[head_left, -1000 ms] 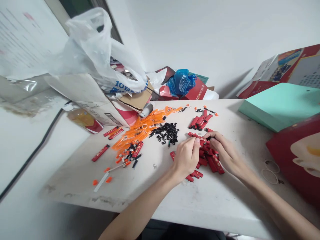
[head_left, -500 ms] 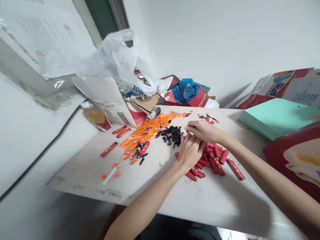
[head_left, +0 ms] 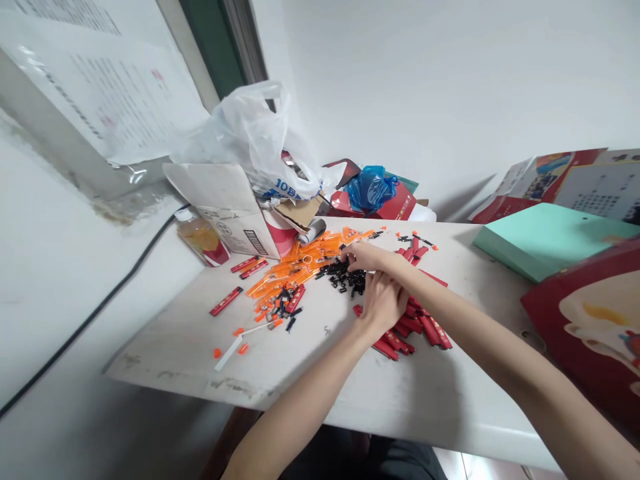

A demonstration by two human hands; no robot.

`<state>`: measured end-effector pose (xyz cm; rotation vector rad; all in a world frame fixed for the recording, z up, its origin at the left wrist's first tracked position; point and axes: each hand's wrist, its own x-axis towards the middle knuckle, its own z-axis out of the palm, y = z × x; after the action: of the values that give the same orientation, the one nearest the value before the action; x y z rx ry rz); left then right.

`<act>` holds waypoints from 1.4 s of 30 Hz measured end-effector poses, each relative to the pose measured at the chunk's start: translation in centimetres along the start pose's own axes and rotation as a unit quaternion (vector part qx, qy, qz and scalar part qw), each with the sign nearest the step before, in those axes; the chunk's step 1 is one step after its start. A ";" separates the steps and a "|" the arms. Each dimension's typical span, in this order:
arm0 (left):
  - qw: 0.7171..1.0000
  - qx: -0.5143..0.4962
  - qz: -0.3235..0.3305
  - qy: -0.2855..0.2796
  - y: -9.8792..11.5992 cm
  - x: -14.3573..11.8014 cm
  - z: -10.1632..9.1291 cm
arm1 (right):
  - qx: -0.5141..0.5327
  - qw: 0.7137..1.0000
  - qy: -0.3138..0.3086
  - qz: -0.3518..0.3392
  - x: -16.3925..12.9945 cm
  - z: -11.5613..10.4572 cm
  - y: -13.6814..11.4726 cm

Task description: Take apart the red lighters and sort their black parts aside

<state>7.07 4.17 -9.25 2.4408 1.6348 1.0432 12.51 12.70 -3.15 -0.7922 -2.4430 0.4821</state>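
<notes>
my right hand [head_left: 367,257] reached into the black clips [head_left: 345,275] at frame centre on the worktop [head_left: 300,360]; its grip i couldn't tell. left hand [head_left: 383,303] looked clenched, contents hidden. clips seemed light, stiff, best pinched by their sides.

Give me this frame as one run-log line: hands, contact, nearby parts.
right hand: reaching into black clips pile, grip unclear | left hand: resting over red strips pile, contents hidden | orange parts: beside clips | table
</notes>
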 end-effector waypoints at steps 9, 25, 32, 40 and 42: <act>1.000 -0.025 -0.006 -0.011 0.4 -0.1 -0.6 | -0.019 0.983 0.125 0.136 -7.9 -9.6 6.9; 0.997 -0.066 -0.030 0.015 1.3 0.2 -3.3 | -0.054 0.976 0.019 0.209 -17.0 -4.9 12.3; 0.978 -0.192 -0.050 0.064 1.5 0.4 -3.7 | -0.030 0.979 0.132 0.153 -16.3 -6.5 6.5; 0.856 -0.495 -0.136 -0.067 3.0 0.3 -4.3 | 0.102 0.963 0.226 0.102 -15.4 -2.5 -2.4; 0.837 -0.519 -0.163 -0.062 3.1 0.4 -4.2 | 0.118 0.962 0.226 0.099 -15.6 -1.8 -2.7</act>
<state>7.37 1.71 -4.65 1.4104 0.9458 1.2120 23.16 1.24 -6.11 -0.9308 -1.8574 0.5813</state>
